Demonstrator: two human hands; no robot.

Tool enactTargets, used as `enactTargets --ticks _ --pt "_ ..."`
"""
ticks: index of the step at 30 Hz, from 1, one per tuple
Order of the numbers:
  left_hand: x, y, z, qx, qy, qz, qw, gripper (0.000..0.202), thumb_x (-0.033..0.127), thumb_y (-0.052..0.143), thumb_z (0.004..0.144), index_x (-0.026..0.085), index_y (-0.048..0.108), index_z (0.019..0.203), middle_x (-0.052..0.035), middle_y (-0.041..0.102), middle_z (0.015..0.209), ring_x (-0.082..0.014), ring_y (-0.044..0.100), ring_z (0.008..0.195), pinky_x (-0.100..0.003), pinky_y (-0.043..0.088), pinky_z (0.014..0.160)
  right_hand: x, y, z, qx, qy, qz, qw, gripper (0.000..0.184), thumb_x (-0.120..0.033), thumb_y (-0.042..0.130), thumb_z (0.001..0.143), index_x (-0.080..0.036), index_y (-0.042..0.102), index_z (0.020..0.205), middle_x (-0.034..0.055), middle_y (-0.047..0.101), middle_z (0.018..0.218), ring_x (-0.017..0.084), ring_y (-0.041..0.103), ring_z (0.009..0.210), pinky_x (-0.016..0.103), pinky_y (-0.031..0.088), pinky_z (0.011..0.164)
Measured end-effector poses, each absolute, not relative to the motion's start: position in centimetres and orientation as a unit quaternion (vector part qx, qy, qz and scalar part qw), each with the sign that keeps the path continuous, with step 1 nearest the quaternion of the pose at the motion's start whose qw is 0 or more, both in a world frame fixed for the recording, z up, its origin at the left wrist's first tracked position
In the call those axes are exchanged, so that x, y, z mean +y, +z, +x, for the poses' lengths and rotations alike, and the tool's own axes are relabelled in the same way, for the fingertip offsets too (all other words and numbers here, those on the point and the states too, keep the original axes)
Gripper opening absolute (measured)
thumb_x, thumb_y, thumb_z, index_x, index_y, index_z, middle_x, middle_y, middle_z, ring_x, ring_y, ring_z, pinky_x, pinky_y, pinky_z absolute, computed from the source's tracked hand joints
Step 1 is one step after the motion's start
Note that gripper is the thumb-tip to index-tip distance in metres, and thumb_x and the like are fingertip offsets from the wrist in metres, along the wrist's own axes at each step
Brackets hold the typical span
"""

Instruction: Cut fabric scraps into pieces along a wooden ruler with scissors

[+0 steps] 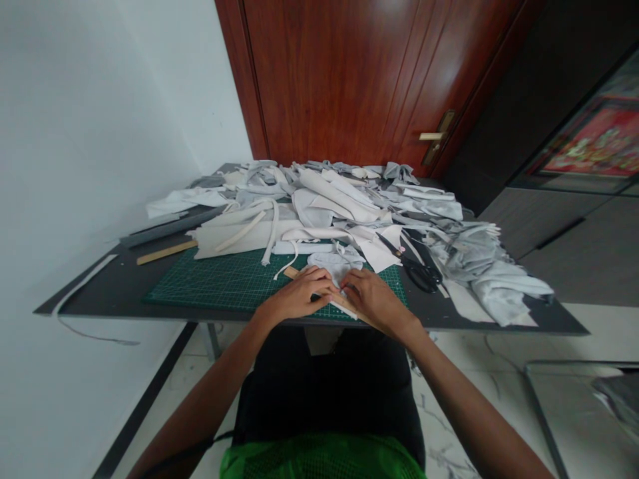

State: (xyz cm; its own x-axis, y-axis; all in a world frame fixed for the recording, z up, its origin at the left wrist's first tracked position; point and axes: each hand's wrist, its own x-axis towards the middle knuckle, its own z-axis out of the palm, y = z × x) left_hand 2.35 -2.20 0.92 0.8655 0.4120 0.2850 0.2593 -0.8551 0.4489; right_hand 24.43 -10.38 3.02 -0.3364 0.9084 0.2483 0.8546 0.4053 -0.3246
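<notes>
We count one left hand (294, 296) and one right hand (377, 301) at six o'clock, one wooden strip (344, 303) beneath them, a second wooden strip (167, 252) at nine o'clock, and one pair of scissors (419, 269) at three o'clock.

The left hand (297, 296) and the right hand (374, 299) were both bare and sat close together just below the middle of the frame, backs up. Their fingers (319, 284) pointed inward and curved slightly downward, with the fingertips of the two hands nearly meeting at the centre. The left wrist (262, 316) and right wrist (407, 326) were bent gently. The left forearm (210, 379) ran diagonally up from the lower left corner of the frame, and the right forearm (464, 406) rose from the lower right, the two forming a narrow V.
</notes>
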Motion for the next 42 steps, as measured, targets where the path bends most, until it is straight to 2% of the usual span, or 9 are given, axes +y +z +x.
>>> enactTargets --ticks 7,17,26,31,37,42 --pt "-2.3 1.1 2.3 0.178 0.192 0.944 0.203 0.018 0.03 0.057 0.102 0.024 0.071 0.11 -0.0065 0.063 0.113 -0.0244 0.056 0.114 -0.04 0.041 0.104 -10.6 1.9 23.7 -0.798 0.013 -0.581 0.159 0.017 -0.019 0.052 0.103 -0.019 0.069 0.105 0.0102 0.071 0.108 0.026 0.062 0.1 0.04 0.046 0.092" --pt "-2.1 1.0 2.2 0.184 0.198 0.937 0.22 0.02 0.028 0.057 0.102 0.024 0.073 0.112 -0.0057 0.065 0.113 -0.023 0.058 0.113 -0.039 0.042 0.105 -10.9 1.7 24.0 -0.798 0.028 -0.579 0.165 0.017 -0.02 0.053 0.103 -0.02 0.07 0.108 0.01 0.072 0.114 0.027 0.063 0.105 0.04 0.045 0.091" --pt "-2.2 0.3 3.1 0.235 0.27 0.903 0.239 0.022 0.021 0.052 0.101 0.02 0.072 0.093 -0.0057 0.071 0.1 -0.0217 0.062 0.102 -0.038 0.049 0.096 -10.8 1.3 23.9 -0.785 0.043 -0.588 0.19 0.015 -0.018 0.055 0.101 -0.02 0.069 0.104 0.0101 0.072 0.112 0.026 0.062 0.106 0.039 0.045 0.091" --pt "-3.1 0.3 3.5 0.282 0.295 0.888 0.21 0.022 0.02 0.051 0.101 0.02 0.071 0.093 -0.0052 0.07 0.096 -0.023 0.062 0.099 -0.038 0.05 0.092 -10.9 1.2 23.9 -0.779 0.052 -0.588 0.212 0.014 -0.016 0.056 0.101 -0.021 0.069 0.101 0.0081 0.073 0.107 0.025 0.062 0.105 0.037 0.045 0.091" --pt "-3.6 0.5 3.4 0.274 0.283 0.898 0.196 0.019 0.02 0.052 0.101 0.02 0.071 0.097 -0.0054 0.069 0.099 -0.0239 0.06 0.103 -0.038 0.048 0.092 -10.8 0.9 24.1 -0.779 0.057 -0.581 0.229 0.016 -0.017 0.055 0.101 -0.02 0.071 0.101 0.0097 0.072 0.114 0.025 0.062 0.108 0.038 0.046 0.094" --pt "-3.4 0.2 3.1 0.267 0.272 0.904 0.194 0.016 0.027 0.056 0.103 0.021 0.071 0.1 -0.0049 0.068 0.101 -0.024 0.059 0.105 -0.039 0.046 0.095 -10.8 0.8 24.5 -0.782 0.077 -0.57 0.24 0.015 -0.017 0.056 0.101 -0.02 0.071 0.103 0.0086 0.073 0.12 0.025 0.063 0.111 0.039 0.047 0.097"
